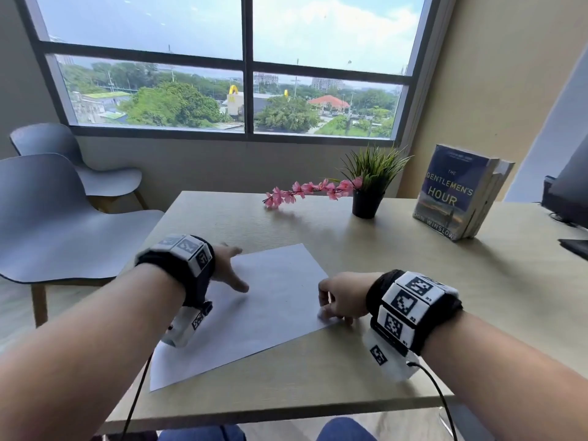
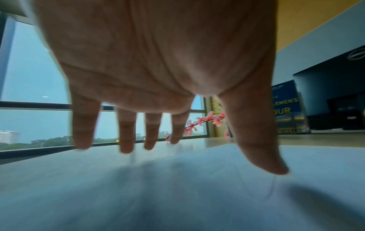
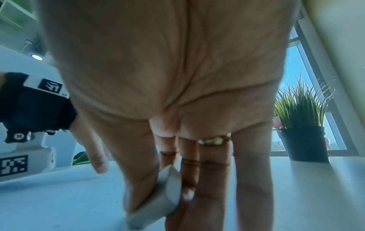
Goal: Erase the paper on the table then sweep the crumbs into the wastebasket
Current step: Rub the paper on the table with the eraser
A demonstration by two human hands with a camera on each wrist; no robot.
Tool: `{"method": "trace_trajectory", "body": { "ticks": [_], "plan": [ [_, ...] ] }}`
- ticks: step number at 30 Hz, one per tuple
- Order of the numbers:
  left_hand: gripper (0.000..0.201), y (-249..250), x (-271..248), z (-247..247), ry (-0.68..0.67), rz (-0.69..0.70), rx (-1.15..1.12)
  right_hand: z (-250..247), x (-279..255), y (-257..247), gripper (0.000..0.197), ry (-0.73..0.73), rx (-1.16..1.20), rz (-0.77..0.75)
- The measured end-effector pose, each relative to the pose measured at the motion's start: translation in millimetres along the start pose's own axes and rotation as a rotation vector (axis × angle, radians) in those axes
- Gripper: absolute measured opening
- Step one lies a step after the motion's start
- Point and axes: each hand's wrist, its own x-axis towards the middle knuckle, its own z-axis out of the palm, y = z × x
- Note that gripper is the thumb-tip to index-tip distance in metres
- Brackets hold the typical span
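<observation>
A white sheet of paper (image 1: 254, 307) lies at an angle on the light wooden table (image 1: 445, 297). My left hand (image 1: 227, 268) rests on the paper's far left part, fingers spread and straight; in the left wrist view the fingertips (image 2: 126, 148) touch the paper (image 2: 177, 195). My right hand (image 1: 337, 300) is at the paper's right edge and pinches a small white eraser (image 1: 324, 315). The right wrist view shows the eraser (image 3: 158, 198) held between thumb and fingers, its lower end down on the paper (image 3: 59, 195). No wastebasket is in view.
A potted grass plant (image 1: 367, 202) and a pink flower sprig (image 1: 305, 189) stand at the table's far side. Upright books (image 1: 458, 192) and a dark monitor (image 1: 569, 189) are at the right. Two grey chairs (image 1: 57, 211) stand left of the table.
</observation>
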Motion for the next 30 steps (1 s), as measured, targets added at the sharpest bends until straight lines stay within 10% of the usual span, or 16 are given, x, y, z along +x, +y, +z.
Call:
{"method": "trace_trajectory", "body": {
  "ticks": [18, 26, 30],
  "plan": [
    [0.085, -3, -12, -12, 0.115, 0.044, -0.200, 4, -6, 0, 0.009, 0.051, 0.009, -0.023],
    [0.020, -18, -21, -36, 0.384, 0.119, -0.228, 2, -2, 2, 0.019, 0.028, 0.092, -0.019],
    [0.018, -37, -24, -30, 0.562, 0.070, -0.479, -3, 1, 10, 0.021, 0.194, 0.288, -0.015]
  ]
}}
